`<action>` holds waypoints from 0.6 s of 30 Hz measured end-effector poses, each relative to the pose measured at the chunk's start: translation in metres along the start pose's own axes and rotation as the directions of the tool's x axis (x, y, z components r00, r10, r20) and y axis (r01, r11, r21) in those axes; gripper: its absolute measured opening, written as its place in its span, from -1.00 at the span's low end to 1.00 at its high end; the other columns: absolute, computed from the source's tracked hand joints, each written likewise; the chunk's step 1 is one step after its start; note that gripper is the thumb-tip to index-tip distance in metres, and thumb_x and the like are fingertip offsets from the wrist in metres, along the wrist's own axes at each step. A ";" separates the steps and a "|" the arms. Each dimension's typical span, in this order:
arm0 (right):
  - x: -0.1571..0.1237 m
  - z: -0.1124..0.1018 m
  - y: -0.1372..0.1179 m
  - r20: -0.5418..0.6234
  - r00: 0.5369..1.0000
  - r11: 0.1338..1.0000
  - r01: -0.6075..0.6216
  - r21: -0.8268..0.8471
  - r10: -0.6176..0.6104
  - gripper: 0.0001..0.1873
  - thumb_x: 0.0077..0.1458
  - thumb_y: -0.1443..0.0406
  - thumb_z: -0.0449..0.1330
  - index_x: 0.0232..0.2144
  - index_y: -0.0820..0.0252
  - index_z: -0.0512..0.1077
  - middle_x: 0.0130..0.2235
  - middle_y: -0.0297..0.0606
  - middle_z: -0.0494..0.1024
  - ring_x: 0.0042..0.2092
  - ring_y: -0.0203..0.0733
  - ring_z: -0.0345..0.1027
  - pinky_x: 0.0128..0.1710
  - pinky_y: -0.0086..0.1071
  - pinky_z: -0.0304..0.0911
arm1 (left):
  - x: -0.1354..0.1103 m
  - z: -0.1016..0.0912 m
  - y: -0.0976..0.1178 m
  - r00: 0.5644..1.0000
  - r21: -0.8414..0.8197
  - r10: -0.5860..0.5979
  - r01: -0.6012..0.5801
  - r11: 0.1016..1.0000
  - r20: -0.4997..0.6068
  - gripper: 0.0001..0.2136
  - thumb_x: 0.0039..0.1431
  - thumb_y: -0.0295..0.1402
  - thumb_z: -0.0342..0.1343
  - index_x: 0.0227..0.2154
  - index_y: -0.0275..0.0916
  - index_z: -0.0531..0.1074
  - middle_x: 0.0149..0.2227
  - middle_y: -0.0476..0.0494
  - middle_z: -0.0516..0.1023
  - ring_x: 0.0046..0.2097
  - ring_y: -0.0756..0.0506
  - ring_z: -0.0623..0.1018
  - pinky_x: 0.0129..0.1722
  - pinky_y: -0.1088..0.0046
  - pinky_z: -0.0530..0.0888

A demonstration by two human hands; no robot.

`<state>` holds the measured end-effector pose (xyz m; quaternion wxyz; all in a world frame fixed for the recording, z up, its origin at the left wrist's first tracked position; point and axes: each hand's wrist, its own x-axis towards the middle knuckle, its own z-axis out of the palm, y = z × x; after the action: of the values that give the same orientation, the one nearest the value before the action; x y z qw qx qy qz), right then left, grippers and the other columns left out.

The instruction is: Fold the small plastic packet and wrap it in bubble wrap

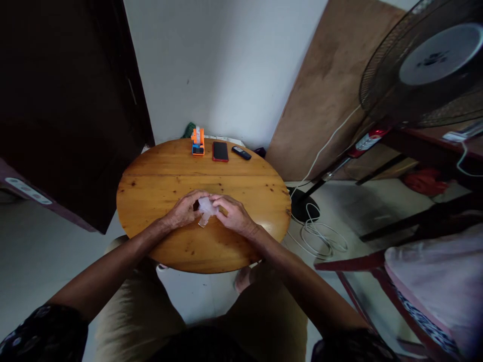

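Note:
Both my hands meet above the near middle of an oval wooden table (pixel 158 181). Between them is a small whitish, see-through piece that looks like crumpled plastic film or tape (pixel 206 205), with a clear strip hanging from its lower side. My left hand (pixel 187 208) curls around its left side, fingers bent. My right hand (pixel 232 213) pinches its right side between thumb and fingers. The fingertips partly cover the piece, so its full shape is hidden. At the far edge stands an orange and blue tape dispenser (pixel 198 142) with a roll on it.
Beside the dispenser lie a dark phone with a red edge (pixel 220 151) and a small black remote-like device (pixel 241 153). A standing fan (pixel 433 60) and coiled white cable (pixel 320 236) are to the right. A chair with cloth (pixel 430 271) stands at lower right.

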<state>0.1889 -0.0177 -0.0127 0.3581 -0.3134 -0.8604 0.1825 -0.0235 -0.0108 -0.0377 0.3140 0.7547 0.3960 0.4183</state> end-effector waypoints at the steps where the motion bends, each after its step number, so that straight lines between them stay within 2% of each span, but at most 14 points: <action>1: 0.003 -0.002 -0.002 -0.006 0.999 0.998 -0.040 0.041 0.041 -0.84 0.05 0.42 0.11 -0.33 0.08 0.42 0.01 -0.15 0.58 0.07 -0.11 0.45 0.13 -0.21 0.28 | 0.000 0.000 0.003 0.999 -0.058 -0.052 0.051 0.997 -0.001 -0.57 -0.07 -0.43 0.22 -0.05 -0.27 0.48 -0.06 -0.23 0.58 -0.03 -0.14 0.57 0.03 0.28 0.48; 4: 0.012 -0.005 -0.003 0.017 0.976 0.959 -0.216 0.183 0.217 -0.94 0.07 0.30 0.15 -0.34 0.11 0.41 -0.20 -0.24 0.59 -0.13 -0.16 0.48 -0.06 -0.31 0.33 | 0.001 -0.004 0.016 0.969 -0.181 -0.239 0.248 0.952 0.070 -0.65 -0.02 -0.25 0.23 -0.15 -0.28 0.51 -0.20 -0.14 0.61 -0.18 -0.11 0.58 -0.14 0.37 0.50; 6: 0.019 -0.004 -0.001 0.056 0.942 0.905 -0.333 0.264 0.330 -0.91 0.05 0.24 0.17 -0.38 0.13 0.39 -0.37 -0.35 0.51 -0.31 -0.24 0.41 -0.24 -0.40 0.30 | 0.002 -0.009 0.023 0.928 -0.127 -0.357 0.369 0.921 0.107 -0.67 -0.01 -0.15 0.21 -0.25 -0.27 0.54 -0.29 -0.08 0.61 -0.23 -0.14 0.58 -0.21 0.38 0.49; 8: 0.024 0.000 0.004 0.077 0.911 0.849 -0.407 0.338 0.406 -0.90 0.01 0.24 0.18 -0.42 0.14 0.37 -0.43 -0.41 0.44 -0.37 -0.29 0.32 -0.33 -0.46 0.23 | 0.005 -0.012 0.028 0.895 -0.011 -0.437 0.439 0.898 0.088 -0.68 -0.03 -0.11 0.20 -0.33 -0.26 0.55 -0.36 -0.06 0.60 -0.25 -0.17 0.57 -0.24 0.37 0.48; 10: 0.029 0.005 0.009 0.086 0.883 0.792 -0.454 0.407 0.462 -0.90 -0.02 0.25 0.18 -0.43 0.15 0.36 -0.42 -0.41 0.44 -0.37 -0.31 0.30 -0.35 -0.48 0.21 | 0.009 -0.015 0.028 0.887 0.036 -0.458 0.456 0.889 0.064 -0.66 -0.06 -0.10 0.20 -0.33 -0.27 0.56 -0.36 -0.06 0.60 -0.24 -0.19 0.57 -0.24 0.35 0.46; 11: 0.031 0.007 0.010 0.096 0.870 0.764 -0.473 0.439 0.483 -0.90 -0.02 0.25 0.17 -0.42 0.15 0.37 -0.41 -0.40 0.45 -0.37 -0.31 0.30 -0.35 -0.48 0.21 | 0.011 -0.015 0.028 0.889 0.008 -0.454 0.454 0.891 0.062 -0.65 -0.07 -0.11 0.20 -0.29 -0.27 0.56 -0.32 -0.07 0.61 -0.22 -0.19 0.57 -0.23 0.35 0.46; 14: 0.037 0.011 0.013 0.144 0.838 0.690 -0.520 0.503 0.527 -0.90 -0.02 0.26 0.18 -0.39 0.15 0.38 -0.42 -0.41 0.46 -0.39 -0.32 0.30 -0.37 -0.48 0.21 | 0.016 -0.012 0.024 0.894 -0.195 -0.443 0.447 0.873 0.066 -0.55 -0.11 -0.14 0.23 -0.16 -0.29 0.52 -0.20 -0.11 0.63 -0.20 -0.17 0.59 -0.21 0.35 0.49; 18: 0.045 0.013 0.014 0.162 0.793 0.649 -0.581 0.491 0.587 -0.92 0.00 0.26 0.17 -0.42 0.15 0.36 -0.46 -0.44 0.42 -0.42 -0.33 0.27 -0.42 -0.50 0.19 | 0.022 -0.003 0.018 0.882 -0.407 -0.469 0.444 0.798 0.045 -0.52 -0.14 -0.18 0.28 -0.12 -0.29 0.49 -0.16 -0.15 0.62 -0.23 -0.12 0.59 -0.21 0.35 0.51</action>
<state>0.1604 0.0219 -0.0070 0.3555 -0.4661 -0.6294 0.5101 -0.0131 -0.0003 -0.0138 0.5434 0.5426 0.4794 0.4249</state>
